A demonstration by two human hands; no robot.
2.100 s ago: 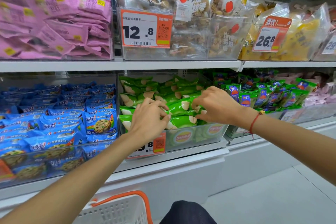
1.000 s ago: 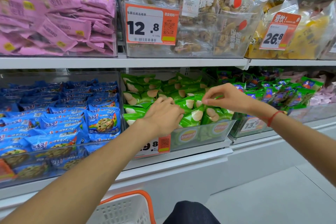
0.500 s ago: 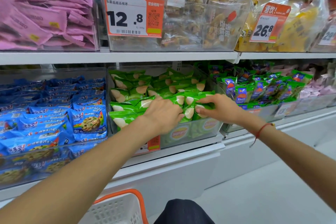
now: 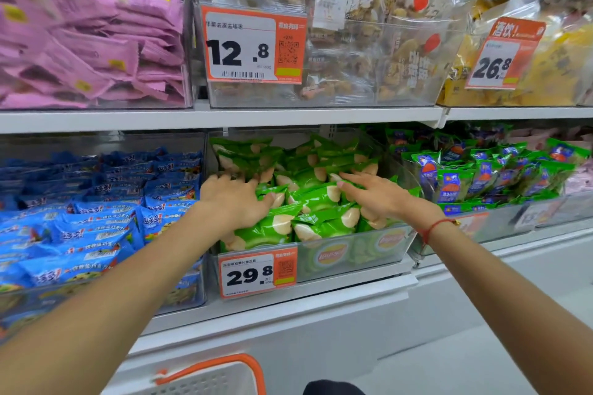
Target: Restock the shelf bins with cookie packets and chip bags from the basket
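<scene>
Resting on the pile of green chip bags (image 4: 308, 202) in the clear middle bin (image 4: 353, 253) on the lower shelf (image 4: 321, 295), both hands lie flat with fingers stretched out and gripping nothing: the left hand (image 4: 236, 199) on the pile's left side, the right hand (image 4: 373, 194) on its right. Blue cookie packets (image 4: 93, 228) fill the neighbouring bin to the left, and the white basket (image 4: 208, 378) with its orange handle sits below.
</scene>
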